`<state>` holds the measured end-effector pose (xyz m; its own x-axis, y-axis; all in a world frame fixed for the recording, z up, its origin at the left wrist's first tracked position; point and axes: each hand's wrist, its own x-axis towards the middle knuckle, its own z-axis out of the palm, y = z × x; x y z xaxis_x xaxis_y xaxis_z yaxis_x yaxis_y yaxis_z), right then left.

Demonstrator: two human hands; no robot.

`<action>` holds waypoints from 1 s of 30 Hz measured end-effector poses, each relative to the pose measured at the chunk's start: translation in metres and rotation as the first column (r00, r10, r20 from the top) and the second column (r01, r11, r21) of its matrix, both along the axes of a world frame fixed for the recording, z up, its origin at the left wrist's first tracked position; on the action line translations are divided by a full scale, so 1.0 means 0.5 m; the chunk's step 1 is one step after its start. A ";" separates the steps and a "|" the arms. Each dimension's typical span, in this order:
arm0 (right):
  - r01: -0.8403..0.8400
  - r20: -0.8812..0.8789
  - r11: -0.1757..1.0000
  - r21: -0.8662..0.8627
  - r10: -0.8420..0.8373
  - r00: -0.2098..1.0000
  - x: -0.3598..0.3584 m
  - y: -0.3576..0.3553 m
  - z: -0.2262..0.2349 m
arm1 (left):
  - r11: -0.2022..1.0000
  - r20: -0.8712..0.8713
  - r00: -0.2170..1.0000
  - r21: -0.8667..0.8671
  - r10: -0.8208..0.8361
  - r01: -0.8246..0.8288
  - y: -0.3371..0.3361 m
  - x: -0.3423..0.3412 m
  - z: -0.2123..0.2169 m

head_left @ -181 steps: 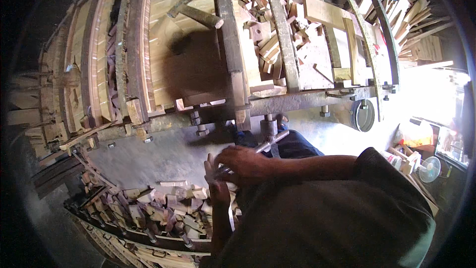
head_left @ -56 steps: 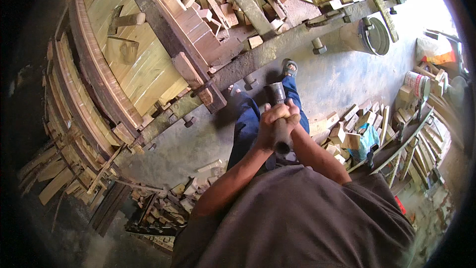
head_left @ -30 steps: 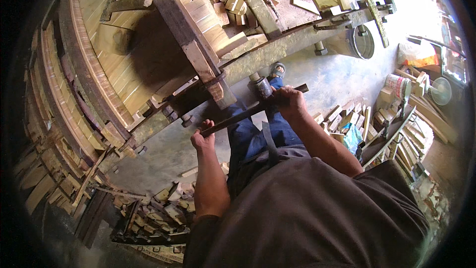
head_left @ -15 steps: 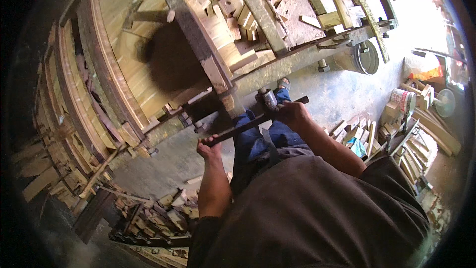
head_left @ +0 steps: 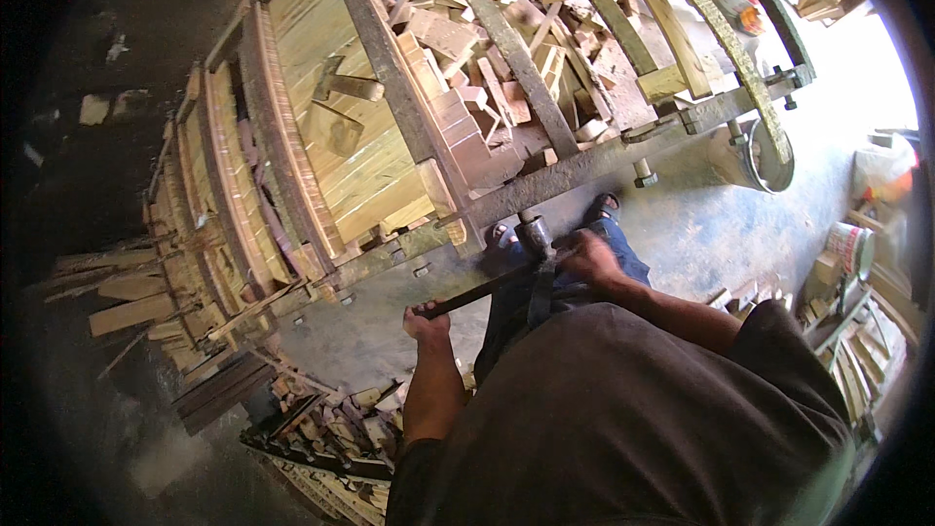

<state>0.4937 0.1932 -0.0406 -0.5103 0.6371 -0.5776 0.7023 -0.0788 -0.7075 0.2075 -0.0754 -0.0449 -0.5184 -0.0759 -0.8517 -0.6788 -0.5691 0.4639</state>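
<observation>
A dark steel T-bar socket wrench (head_left: 477, 290) lies crosswise in front of my waist. My left hand (head_left: 427, 321) is closed round its left end. My right hand (head_left: 588, 258), a little blurred, grips the bar just right of the thick round socket (head_left: 536, 239). The socket points away from me toward the near rail (head_left: 555, 175) of a steel clamping frame. Whether it sits on a bolt there I cannot tell. Pale wooden strips set side by side form a panel (head_left: 380, 180) in the frame, and a wooden-handled hammer (head_left: 355, 88) lies on it.
Bolts (head_left: 645, 173) stick out of the near rail toward me. Wood offcuts (head_left: 443, 34) are heaped beyond the crossbars. A metal bucket (head_left: 774, 166) stands under the frame's right end. More scrap wood (head_left: 341, 419) is piled at lower left, and a white tub (head_left: 850, 248) stands at right.
My view has shifted, so the frame sits further right. A dark shadow has left the panel. The wrench stays in both hands; its right end, visible before, is now hidden.
</observation>
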 end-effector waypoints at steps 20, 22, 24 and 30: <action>-0.921 -0.260 0.388 0.024 0.892 0.369 -0.281 -0.129 0.191 | 0.979 -0.446 0.894 -0.201 -0.053 -0.043 0.080 0.148 0.259; -0.886 -0.301 0.457 0.079 0.858 0.416 -0.248 -0.107 0.228 | 0.982 -0.487 0.872 -0.184 -0.049 -0.048 0.094 0.168 0.279; -0.877 -0.307 0.469 0.102 0.854 0.420 -0.245 -0.094 0.221 | 0.983 -0.520 0.853 -0.174 -0.047 -0.051 0.133 0.177 0.304; -0.855 -0.332 0.462 0.234 0.865 0.377 -0.237 -0.072 0.223 | 0.986 -0.593 0.802 -0.163 -0.071 -0.033 0.193 0.217 0.369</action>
<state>0.3751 0.1570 0.0709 -0.9428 -0.2596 -0.2093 0.0801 0.4329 -0.8979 0.3159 0.0213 0.1394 -0.9212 -0.1662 -0.3518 -0.2489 -0.4432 0.8612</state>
